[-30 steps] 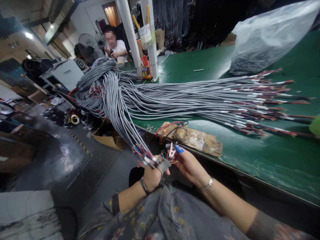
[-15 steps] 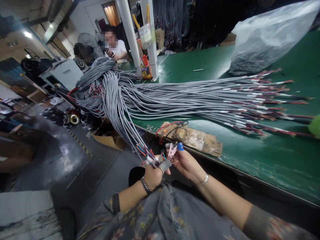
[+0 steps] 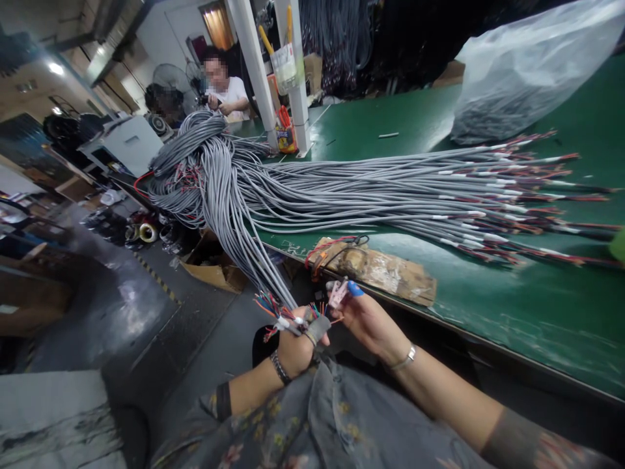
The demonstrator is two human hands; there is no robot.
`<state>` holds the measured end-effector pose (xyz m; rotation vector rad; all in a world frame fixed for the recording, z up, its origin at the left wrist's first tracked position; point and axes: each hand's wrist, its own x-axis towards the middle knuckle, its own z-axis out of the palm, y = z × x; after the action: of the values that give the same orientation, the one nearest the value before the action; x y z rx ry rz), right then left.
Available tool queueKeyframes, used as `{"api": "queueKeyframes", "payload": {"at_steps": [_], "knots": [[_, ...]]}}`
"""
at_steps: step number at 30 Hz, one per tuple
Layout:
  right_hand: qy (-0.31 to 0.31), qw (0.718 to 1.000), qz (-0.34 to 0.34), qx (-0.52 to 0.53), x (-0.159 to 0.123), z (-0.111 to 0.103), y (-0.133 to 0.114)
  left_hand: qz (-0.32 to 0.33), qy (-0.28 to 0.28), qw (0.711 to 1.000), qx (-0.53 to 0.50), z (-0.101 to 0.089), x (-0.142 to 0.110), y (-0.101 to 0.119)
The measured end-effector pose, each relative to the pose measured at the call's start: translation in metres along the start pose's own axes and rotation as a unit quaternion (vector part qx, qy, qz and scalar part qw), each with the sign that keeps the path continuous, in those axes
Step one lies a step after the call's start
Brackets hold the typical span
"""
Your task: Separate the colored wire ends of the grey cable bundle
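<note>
My left hand (image 3: 297, 348), with grey tape on its thumb, is closed around the ends of several grey cables (image 3: 276, 277). Stripped coloured wires (image 3: 268, 307) fan out on both sides of its fingers. Just to the right, my right hand (image 3: 371, 324) wears a blue finger cover (image 3: 355, 288) and pinches a small pale pink clip-like piece (image 3: 338, 295); its exact kind is unclear. Orange wire tips lie between the two hands, close to my right fingers. Both hands are above my lap, in front of the bench edge.
A long bundle of grey cables (image 3: 342, 195) stretches across the green bench (image 3: 508, 326). A taped cardboard piece (image 3: 390, 270) lies by the front edge. Behind are a plastic bag (image 3: 527, 78) and white posts (image 3: 297, 98). An open carton (image 3: 215, 264) sits below; a person (image 3: 227, 91) sits beyond.
The wires by my left hand have swung left and lower, and that hand has turned slightly. My right hand has shifted a little, still pinching the pink piece. The view has moved slightly.
</note>
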<state>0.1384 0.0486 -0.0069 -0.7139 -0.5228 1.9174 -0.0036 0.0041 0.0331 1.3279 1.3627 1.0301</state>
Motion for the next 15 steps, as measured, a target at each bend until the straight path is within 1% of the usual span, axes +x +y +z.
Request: {"api": "queueKeyframes", "payload": {"at_steps": [2, 6, 10, 15], "knots": [[0.009, 1.000, -0.012, -0.001, -0.001, 0.001, -0.001, -0.003, 0.007, 1.000, -0.006, 0.001, 0.001, -0.001], [0.018, 1.000, -0.002, 0.000, -0.003, 0.002, -0.002, -0.010, 0.015, 0.999, -0.031, 0.004, 0.004, -0.005], [0.030, 1.000, -0.001, -0.008, -0.004, 0.002, -0.003, -0.003, 0.026, 0.999, -0.037, 0.006, 0.006, -0.011], [0.013, 1.000, -0.010, -0.017, -0.004, 0.002, -0.003, -0.007, 0.029, 0.998, -0.053, 0.008, 0.006, -0.011]]}}
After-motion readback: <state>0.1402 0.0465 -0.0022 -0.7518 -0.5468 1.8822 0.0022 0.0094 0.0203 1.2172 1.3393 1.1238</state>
